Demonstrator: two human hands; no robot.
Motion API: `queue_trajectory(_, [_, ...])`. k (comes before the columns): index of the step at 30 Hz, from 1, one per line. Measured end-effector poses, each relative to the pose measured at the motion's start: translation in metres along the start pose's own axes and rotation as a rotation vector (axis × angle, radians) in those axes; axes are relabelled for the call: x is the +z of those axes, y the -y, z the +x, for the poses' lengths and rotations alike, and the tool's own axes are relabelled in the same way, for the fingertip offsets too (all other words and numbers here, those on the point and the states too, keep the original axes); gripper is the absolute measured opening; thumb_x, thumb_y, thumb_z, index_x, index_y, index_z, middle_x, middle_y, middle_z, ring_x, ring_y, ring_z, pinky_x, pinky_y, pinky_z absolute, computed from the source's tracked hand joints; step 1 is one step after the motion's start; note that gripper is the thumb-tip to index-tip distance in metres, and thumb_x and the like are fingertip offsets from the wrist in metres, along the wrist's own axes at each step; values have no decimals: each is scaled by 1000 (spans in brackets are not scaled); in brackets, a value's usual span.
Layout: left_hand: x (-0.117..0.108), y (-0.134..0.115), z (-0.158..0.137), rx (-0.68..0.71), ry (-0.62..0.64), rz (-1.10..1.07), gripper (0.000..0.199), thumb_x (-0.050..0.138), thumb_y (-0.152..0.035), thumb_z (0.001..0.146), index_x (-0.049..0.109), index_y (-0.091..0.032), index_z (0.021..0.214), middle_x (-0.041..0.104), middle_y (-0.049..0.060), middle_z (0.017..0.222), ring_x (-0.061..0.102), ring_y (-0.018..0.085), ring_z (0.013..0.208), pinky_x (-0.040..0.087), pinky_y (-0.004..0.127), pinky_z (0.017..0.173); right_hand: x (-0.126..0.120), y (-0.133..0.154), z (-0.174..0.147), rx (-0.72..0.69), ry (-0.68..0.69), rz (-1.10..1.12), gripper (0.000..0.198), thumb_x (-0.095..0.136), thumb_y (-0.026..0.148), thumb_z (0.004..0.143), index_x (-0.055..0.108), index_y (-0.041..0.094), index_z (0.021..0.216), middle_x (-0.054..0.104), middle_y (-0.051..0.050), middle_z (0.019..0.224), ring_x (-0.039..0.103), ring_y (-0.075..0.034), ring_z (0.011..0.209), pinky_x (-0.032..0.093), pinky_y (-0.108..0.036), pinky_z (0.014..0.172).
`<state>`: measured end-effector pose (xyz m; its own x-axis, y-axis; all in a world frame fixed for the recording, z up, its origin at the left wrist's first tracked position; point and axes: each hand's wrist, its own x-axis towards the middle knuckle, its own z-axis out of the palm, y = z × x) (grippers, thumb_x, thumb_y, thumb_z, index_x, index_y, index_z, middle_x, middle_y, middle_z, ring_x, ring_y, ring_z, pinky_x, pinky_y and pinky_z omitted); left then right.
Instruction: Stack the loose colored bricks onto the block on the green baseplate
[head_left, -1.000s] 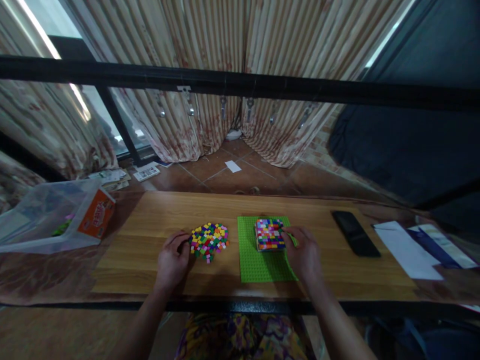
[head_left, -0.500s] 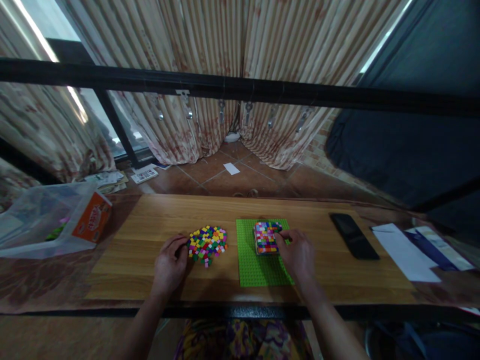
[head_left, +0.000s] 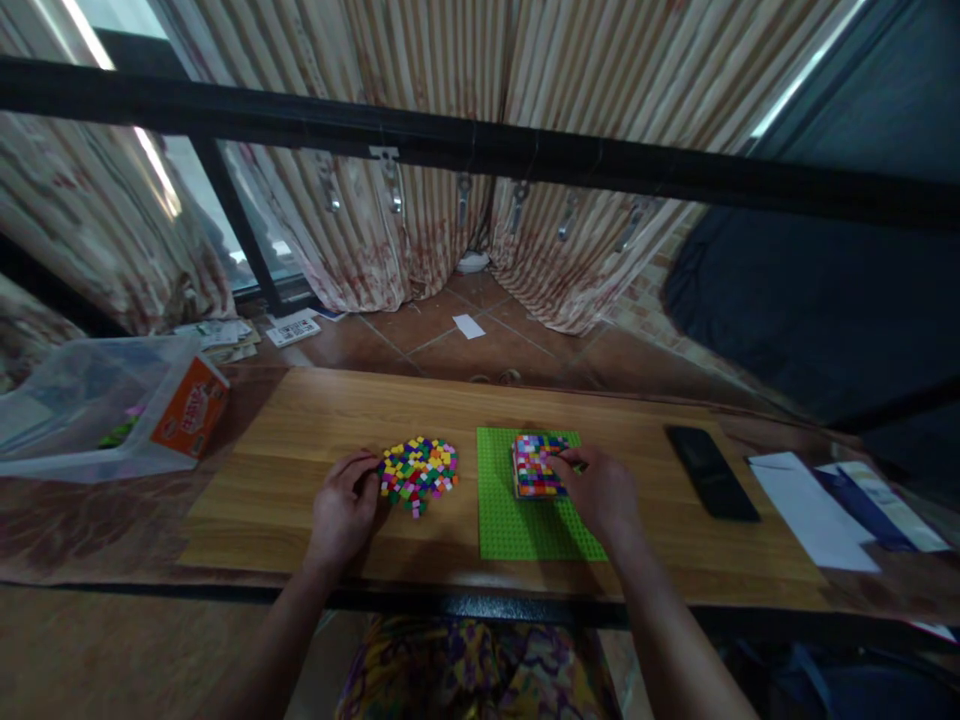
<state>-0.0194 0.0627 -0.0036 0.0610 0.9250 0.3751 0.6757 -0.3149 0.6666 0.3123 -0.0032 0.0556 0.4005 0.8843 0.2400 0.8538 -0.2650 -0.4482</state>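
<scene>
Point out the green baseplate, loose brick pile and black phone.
Green baseplate (head_left: 511, 530): head view, bare studded surface.
Loose brick pile (head_left: 418, 472): head view, around its middle.
Black phone (head_left: 711, 472): head view, middle of its upper face.

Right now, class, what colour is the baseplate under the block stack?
The baseplate is green; it shows in the head view.

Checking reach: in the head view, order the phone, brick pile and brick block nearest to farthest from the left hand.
From the left hand:
1. Brick pile: immediately to its right.
2. Brick block: farther right, on the green baseplate.
3. Phone: rightmost, beyond the baseplate.
</scene>
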Motion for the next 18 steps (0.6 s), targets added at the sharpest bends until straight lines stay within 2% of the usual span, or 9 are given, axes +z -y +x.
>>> queue_trajectory(5, [-1, -1, -1, 7, -4, -3, 22, 49, -30, 80, 66, -19, 89, 65, 8, 103, 61, 22, 99, 48, 38, 94, -5, -10, 0, 48, -70, 103, 40, 48, 49, 83, 71, 16, 78, 69, -9, 75, 60, -21, 64, 42, -32, 61])
queue_trajectory(10, [-1, -2, -1, -6, -4, -4, 22, 49, -30, 80, 66, -20, 90, 65, 8, 104, 61, 22, 99, 48, 38, 94, 8, -16, 7, 65, -184, 239, 43, 51, 50, 81, 69, 13, 93, 67, -13, 90, 59, -24, 82, 45, -37, 74])
queue_trajectory(14, [-1, -3, -1, -8, 4, -1, 22, 49, -30, 80, 66, -19, 90, 65, 8, 104, 61, 22, 100, 48, 39, 94, 26, -16, 12, 71, -145, 333, 46, 53, 51, 79, 66, 14, 103, 64, -14, 101, 57, -25, 95, 43, -43, 86])
queue_trajectory(18, [-1, -3, -1, 3, 4, 10, 23, 49, -30, 81, 66, -18, 90, 66, 9, 103, 61, 22, 100, 48, 39, 94, 36, -15, 12, 159, -67, 467, 46, 55, 50, 77, 66, 14, 104, 66, -12, 99, 60, -24, 90, 46, -41, 82])
